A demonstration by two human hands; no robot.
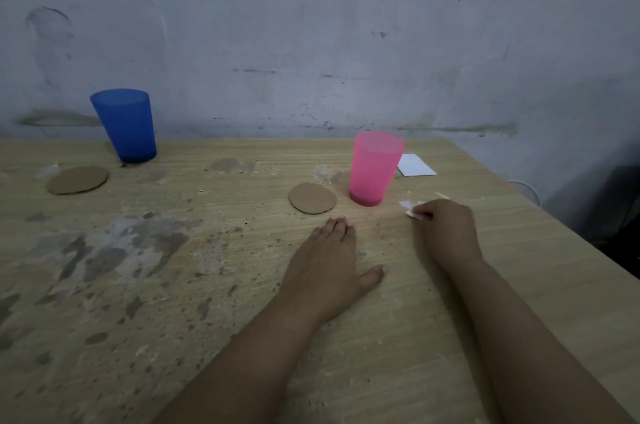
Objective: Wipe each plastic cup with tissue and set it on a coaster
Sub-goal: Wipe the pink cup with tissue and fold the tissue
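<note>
No cup is seated yet: the pink cup (375, 168) stands beside its coaster (312, 198), the blue cup (125, 126) near the worktop's far left edge. Tissue (414, 212) is pinched by the right hand (446, 229); the left hand (329, 261) lies spread flat.

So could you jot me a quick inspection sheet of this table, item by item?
Surface: wooden table, worn, with grey stains and pale scuffs.
Job's things: blue cup upright at far left, on bare wood behind the left coaster; pink cup upright on bare wood, beside the right coaster. Both coasters empty. Folded white tissue lies behind the pink cup.
Clutter: small white scraps near the right hand.
Hands: left hand flat on the table, open; right hand pinching a small white piece of tissue.
Cables: possibly a pale one past the table's right edge, unclear.
Surroundings: marked, scuffed wall behind.
</note>
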